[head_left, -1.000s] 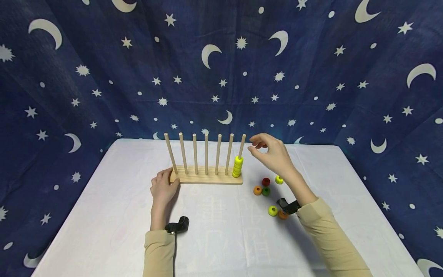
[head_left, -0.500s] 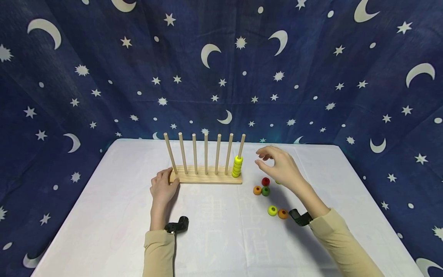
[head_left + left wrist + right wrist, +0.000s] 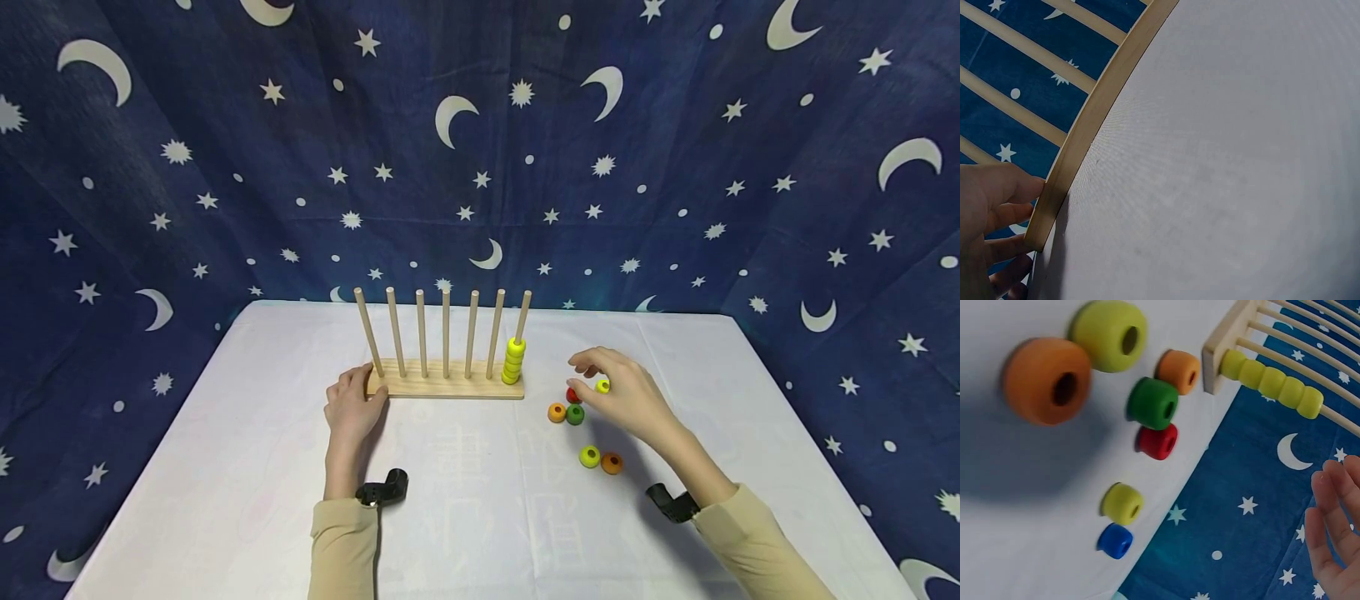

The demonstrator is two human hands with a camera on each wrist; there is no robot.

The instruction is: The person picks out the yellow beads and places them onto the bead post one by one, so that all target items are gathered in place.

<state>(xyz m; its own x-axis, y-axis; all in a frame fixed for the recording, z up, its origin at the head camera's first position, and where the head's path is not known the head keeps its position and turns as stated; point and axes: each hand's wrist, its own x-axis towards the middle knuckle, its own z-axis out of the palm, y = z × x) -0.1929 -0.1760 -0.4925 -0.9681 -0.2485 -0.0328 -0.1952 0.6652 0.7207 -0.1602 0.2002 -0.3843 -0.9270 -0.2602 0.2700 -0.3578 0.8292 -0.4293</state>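
A wooden peg rack carries a row of upright pegs on a flat base. Several yellow beads are stacked on its rightmost peg. My left hand grips the base's left end, thumb at the front. To the right of the rack my right hand hovers over loose beads, fingers loosely bent and holding nothing. Nearest it are a red bead, partly hidden by the thumb, and a yellow bead. Close by lie a green bead and an orange bead. The right wrist view also shows a blue bead.
Nearer the front lie a second yellow bead and a darker orange bead, side by side. A white cloth covers the table. Behind it hangs a dark blue curtain with moons and stars.
My right hand has moved from beside the rightmost peg's top, rightward and down towards the loose beads. The left hand and the rack stay in place.
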